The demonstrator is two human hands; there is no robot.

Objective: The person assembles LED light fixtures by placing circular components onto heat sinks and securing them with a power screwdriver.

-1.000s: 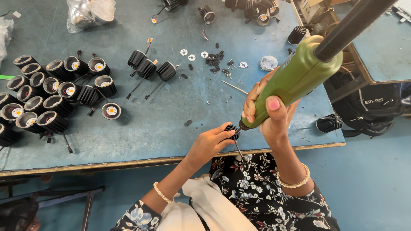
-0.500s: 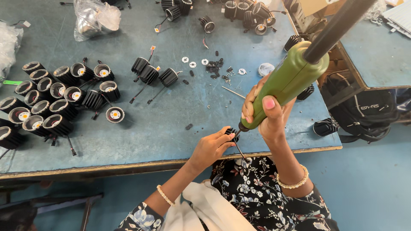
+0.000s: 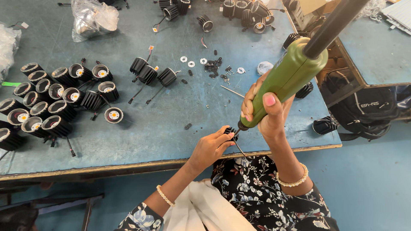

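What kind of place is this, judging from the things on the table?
Probably a small lamp assembly workshop. The right hand holds a green power screwdriver to a small black part pinched by the left hand, while many black finned lamp housings and loose washers lie on the blue worktable.

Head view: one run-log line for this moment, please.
left hand: holds small black part at table edge | right hand: grips green electric screwdriver, tip on part

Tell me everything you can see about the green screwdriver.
The green screwdriver is a powered tool with a smooth, plastic-looking barrel and a thick black cable leaving its top. It tilts up to the right. The right hand grips its lower end; its tip meets a small black part pinched by the left hand.
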